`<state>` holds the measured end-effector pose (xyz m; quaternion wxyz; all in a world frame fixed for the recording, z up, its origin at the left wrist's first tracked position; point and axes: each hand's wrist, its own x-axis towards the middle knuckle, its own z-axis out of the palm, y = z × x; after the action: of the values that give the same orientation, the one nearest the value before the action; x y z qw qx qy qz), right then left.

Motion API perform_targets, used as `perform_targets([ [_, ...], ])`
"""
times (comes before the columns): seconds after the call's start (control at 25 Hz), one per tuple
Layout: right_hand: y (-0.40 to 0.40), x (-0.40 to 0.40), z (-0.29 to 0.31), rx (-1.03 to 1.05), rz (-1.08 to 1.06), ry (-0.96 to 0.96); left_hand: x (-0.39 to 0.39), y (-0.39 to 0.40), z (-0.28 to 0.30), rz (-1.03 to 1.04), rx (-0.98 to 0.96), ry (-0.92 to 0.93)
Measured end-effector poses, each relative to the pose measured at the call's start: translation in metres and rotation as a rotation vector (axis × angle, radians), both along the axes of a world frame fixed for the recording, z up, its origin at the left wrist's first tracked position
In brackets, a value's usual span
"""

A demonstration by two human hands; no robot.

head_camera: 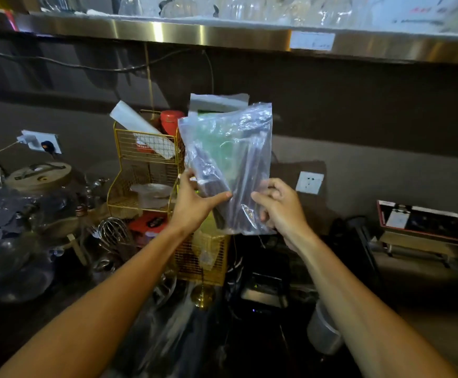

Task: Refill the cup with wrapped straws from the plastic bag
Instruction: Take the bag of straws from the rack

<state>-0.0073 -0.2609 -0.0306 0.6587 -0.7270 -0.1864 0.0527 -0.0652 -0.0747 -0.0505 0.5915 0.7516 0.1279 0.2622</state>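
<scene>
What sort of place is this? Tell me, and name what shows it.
Probably the back counter of a cafe or drinks bar. A steel shelf holds clear glassware, a gold wire rack holds supplies, a whisk lies on the counter, and both hands hold a bag of straws.

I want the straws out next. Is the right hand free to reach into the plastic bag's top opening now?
Probably not yet: the right hand pinches the plastic bag low down, as does the left hand, and the top looks closed.
</scene>
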Motion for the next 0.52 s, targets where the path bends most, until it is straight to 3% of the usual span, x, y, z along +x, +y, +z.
perform_targets([
  [0.36, -0.121, -0.072, -0.083, -0.145, -0.108, 0.151, -0.058, -0.107, -0.082, -0.15, -0.081, -0.035],
  [0.52, -0.169, -0.102, -0.126, -0.132, -0.14, 0.204, -0.077, -0.148, -0.118, -0.197, -0.059, 0.044],
])
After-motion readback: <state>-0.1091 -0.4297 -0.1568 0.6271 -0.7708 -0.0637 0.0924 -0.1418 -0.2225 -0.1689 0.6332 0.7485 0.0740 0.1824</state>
